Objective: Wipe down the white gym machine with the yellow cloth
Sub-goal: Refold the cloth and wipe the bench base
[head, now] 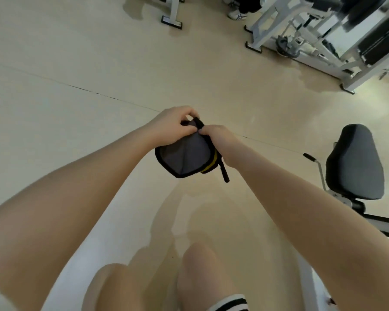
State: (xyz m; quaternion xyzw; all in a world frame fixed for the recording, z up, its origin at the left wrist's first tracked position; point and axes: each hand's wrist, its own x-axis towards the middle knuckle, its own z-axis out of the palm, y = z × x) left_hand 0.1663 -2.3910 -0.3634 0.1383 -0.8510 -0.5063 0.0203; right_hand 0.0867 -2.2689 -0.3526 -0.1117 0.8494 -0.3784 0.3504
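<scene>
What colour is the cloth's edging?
Black edging on the cloth, grey face, a yellow strip showing; head view.

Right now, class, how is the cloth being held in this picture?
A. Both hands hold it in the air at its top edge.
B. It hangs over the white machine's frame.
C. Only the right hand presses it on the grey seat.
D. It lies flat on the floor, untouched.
A: the left hand and right hand both pinch the top of the cloth, which hangs above the floor.
</scene>
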